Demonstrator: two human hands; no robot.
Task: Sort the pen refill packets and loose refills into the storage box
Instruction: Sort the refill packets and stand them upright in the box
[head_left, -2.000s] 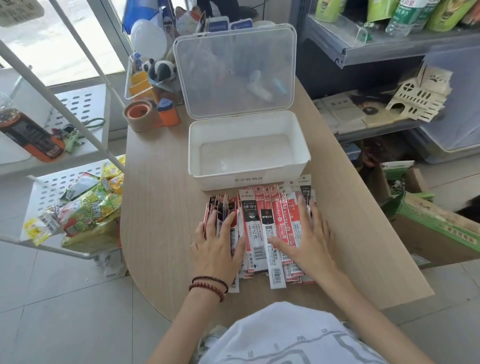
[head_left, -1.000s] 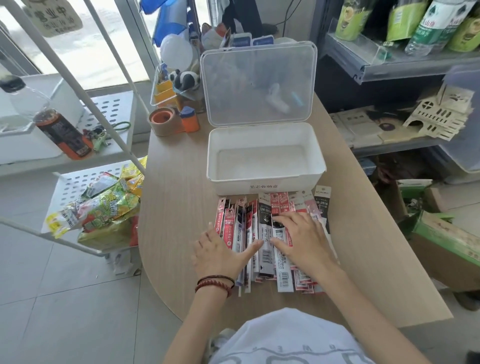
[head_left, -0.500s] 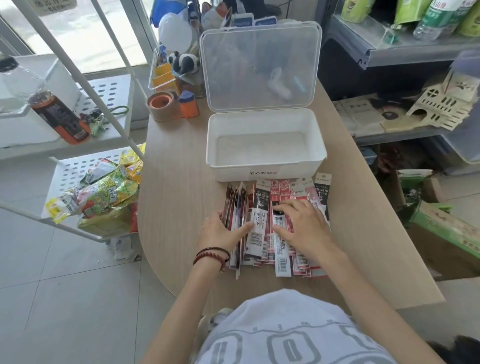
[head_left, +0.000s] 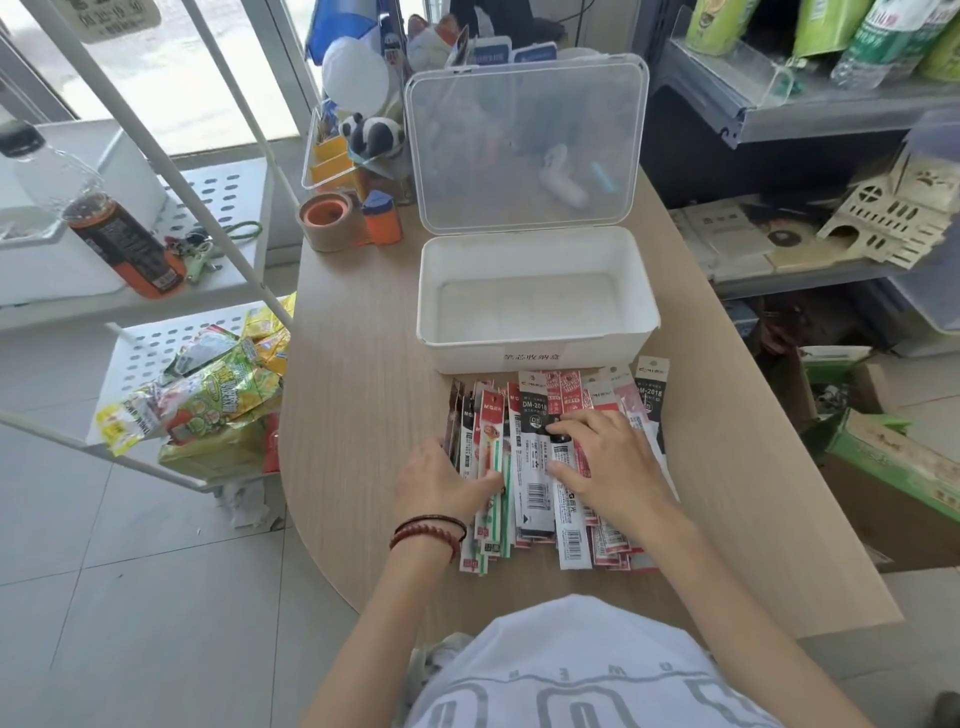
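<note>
A pile of pen refill packets (head_left: 535, 467), red, black and white, lies spread on the wooden table (head_left: 353, 415) just in front of the white storage box (head_left: 535, 358). The box holds nothing, and its clear lid (head_left: 524, 145) stands open behind it. My left hand (head_left: 441, 483) grips the left side of the pile, thumb on top, and the packets there tilt up on edge. My right hand (head_left: 608, 462) rests on the middle of the pile with bent fingers. Its index tip and thumb tip touch a black-and-white packet. No loose refills are visible.
A tape roll (head_left: 327, 221), an orange and blue sharpener (head_left: 382, 223) and a panda toy (head_left: 371, 135) stand at the back left of the table. On the left, a white rack holds snack bags (head_left: 208, 405) and a bottle (head_left: 119, 234). Shelves and cardboard boxes (head_left: 893, 467) are on the right.
Both hands went from lying flat on the spread packets to drawing them together. The left hand now holds the left packets, which have tipped up on edge. The camera view shifted slightly.
</note>
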